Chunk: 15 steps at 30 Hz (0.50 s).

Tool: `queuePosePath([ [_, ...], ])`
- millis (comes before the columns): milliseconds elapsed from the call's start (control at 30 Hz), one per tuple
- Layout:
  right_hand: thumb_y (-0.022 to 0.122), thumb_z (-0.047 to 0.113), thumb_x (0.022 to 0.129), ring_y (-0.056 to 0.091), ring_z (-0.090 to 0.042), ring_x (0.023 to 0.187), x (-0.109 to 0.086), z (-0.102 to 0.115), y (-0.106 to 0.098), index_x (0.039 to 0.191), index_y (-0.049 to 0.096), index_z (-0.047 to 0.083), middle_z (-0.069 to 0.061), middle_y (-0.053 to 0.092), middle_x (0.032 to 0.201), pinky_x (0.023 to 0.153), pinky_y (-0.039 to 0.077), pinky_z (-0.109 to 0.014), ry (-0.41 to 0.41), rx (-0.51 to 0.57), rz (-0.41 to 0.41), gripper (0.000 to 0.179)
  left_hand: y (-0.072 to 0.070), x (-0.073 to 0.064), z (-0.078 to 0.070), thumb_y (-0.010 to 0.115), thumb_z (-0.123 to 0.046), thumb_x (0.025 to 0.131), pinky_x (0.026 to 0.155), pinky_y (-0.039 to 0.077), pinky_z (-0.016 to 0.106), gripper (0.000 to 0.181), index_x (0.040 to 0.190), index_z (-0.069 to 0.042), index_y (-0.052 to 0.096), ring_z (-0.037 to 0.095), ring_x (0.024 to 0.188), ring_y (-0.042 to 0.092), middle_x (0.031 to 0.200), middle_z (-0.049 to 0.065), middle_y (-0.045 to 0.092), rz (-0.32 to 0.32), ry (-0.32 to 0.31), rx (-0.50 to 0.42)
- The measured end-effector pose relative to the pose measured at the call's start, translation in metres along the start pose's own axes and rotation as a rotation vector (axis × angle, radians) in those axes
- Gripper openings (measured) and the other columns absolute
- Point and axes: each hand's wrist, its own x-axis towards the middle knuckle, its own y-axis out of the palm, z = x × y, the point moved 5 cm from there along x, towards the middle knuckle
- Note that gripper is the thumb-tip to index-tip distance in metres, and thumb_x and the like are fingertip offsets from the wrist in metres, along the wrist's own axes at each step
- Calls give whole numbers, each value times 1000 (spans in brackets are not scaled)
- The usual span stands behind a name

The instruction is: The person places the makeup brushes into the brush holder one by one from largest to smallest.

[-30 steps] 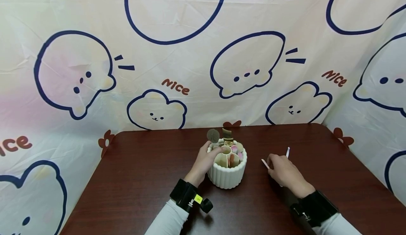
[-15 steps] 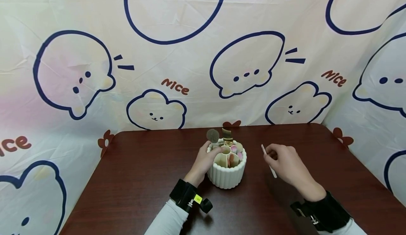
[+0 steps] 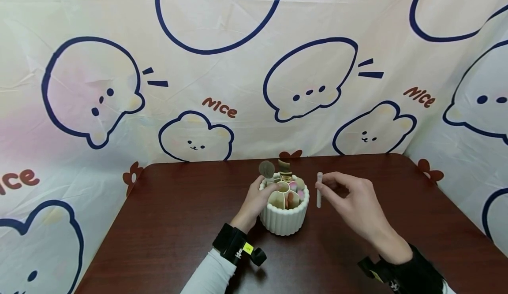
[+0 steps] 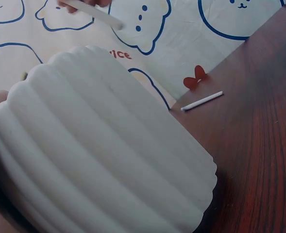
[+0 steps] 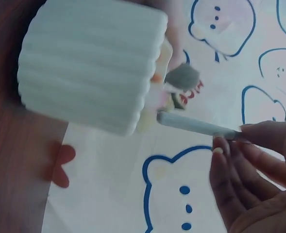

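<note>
A round cream-white ribbed organizer (image 3: 283, 221) with several compartments stands upright on the table. My left hand (image 3: 253, 202) grips its left rim, the thumb over the edge. Most of that hand is out of the left wrist view, where the organizer's wall (image 4: 104, 141) fills much of the frame. To the organizer's right, my right hand (image 3: 359, 203) pinches a slim white stick (image 3: 319, 199) between thumb and fingers. The stick is raised above the table, near-vertical in the head view. In the right wrist view its free end (image 5: 167, 118) appears near the organizer's rim; I cannot tell whether they touch.
Inside the organizer are a grey-green disc (image 3: 267, 169), a gold-toned piece (image 3: 284, 168) and pink items (image 3: 293, 186). Another thin white stick (image 4: 201, 101) lies on the dark wood table (image 3: 178, 228). A printed cloth (image 3: 246, 82) hangs behind the table.
My right hand has lifted the white stick and moved it left toward the organizer, turning it more upright. The left hand and organizer stay in place.
</note>
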Motion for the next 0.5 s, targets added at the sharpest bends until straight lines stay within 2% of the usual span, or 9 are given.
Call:
queuePosePath([
  [167, 78, 1, 89, 70, -5, 85, -3, 15, 8, 103, 79, 17, 7, 76, 98, 71, 55, -15, -138, 83, -17, 21, 0, 1, 0, 70, -48, 91, 118, 27, 60, 67, 148, -17, 50, 30, 148, 33, 156, 7, 44, 9, 20, -4],
  [300, 79, -1, 87, 72, -5, 91, -6, 19, 19, 103, 80, 17, 8, 76, 100, 77, 55, -15, -194, 101, 14, 25, 0, 1, 0, 69, -48, 91, 118, 28, 60, 63, 145, -19, 53, 30, 147, 35, 155, 6, 46, 12, 26, -5],
  [500, 81, -6, 82, 71, -7, 86, -13, 15, 36, 100, 81, 11, 5, 76, 97, 72, 55, -15, -239, 19, 22, 24, 1, 1, -1, 69, -48, 92, 114, 34, 57, 49, 131, -19, 60, 28, 139, 44, 146, 5, 54, 21, 30, -2],
])
